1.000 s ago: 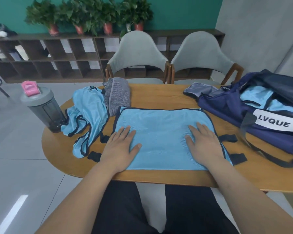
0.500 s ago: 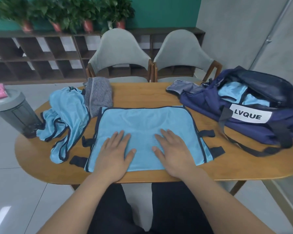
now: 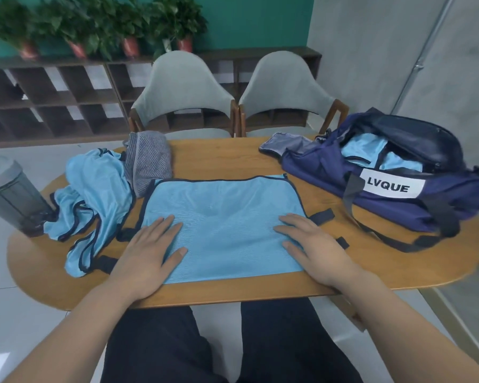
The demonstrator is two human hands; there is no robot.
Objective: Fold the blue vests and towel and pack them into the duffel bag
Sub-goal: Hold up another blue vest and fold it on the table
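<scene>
A light blue vest (image 3: 224, 217) with dark trim lies flat on the wooden table (image 3: 371, 266) in front of me. My left hand (image 3: 150, 252) rests flat on its left part, fingers straight. My right hand (image 3: 313, 247) presses flat on its right edge. Another blue vest (image 3: 91, 194) lies crumpled at the left, beside a grey striped towel (image 3: 148, 161). At the right stands the open navy duffel bag (image 3: 393, 175) with blue fabric visible inside.
A grey shaker bottle (image 3: 9, 197) stands at the table's left edge. Two grey chairs (image 3: 183, 89) sit behind the table, with a shelf (image 3: 53, 98) and potted plants beyond. The bag's black strap (image 3: 398, 241) trails over the table at right.
My right hand slid from the middle of the vest out to its right edge. My left hand stayed near the left part. The camera view shifted slightly.
</scene>
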